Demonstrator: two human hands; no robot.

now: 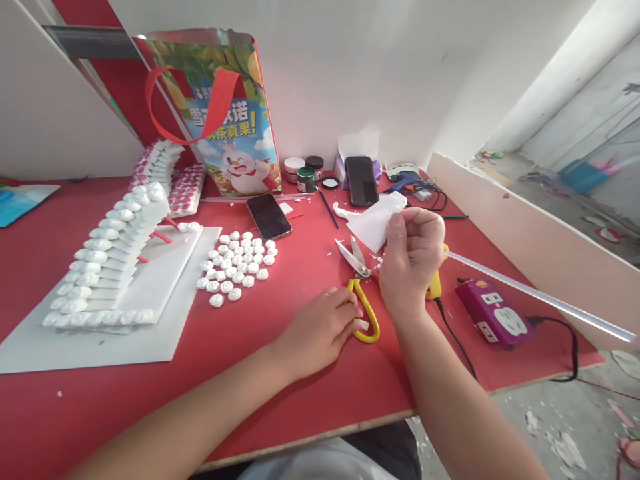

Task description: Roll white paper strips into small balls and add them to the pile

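My right hand [413, 257] is closed, pinching a thin white sheet [371, 225] that looks like paper, raised above the table. My left hand [325, 327] rests on the table with its fingers curled around a small white piece [361, 325]. Its fingertips overlap the yellow handle of a pair of scissors [369, 313], whose blades lie parted and point away from me. Behind my right wrist is a yellow glue gun [434, 287], partly hidden, with a long clear glue stick [540, 293] sticking out to the right.
Many small white rosettes [237, 263] lie left of centre. A curved, fan-like white model [115, 247] stands on a white board [150, 347]. Farther back are two phones [270, 217], paint jars [306, 179] and a printed bag [225, 120]. A purple power socket [493, 310] sits right.
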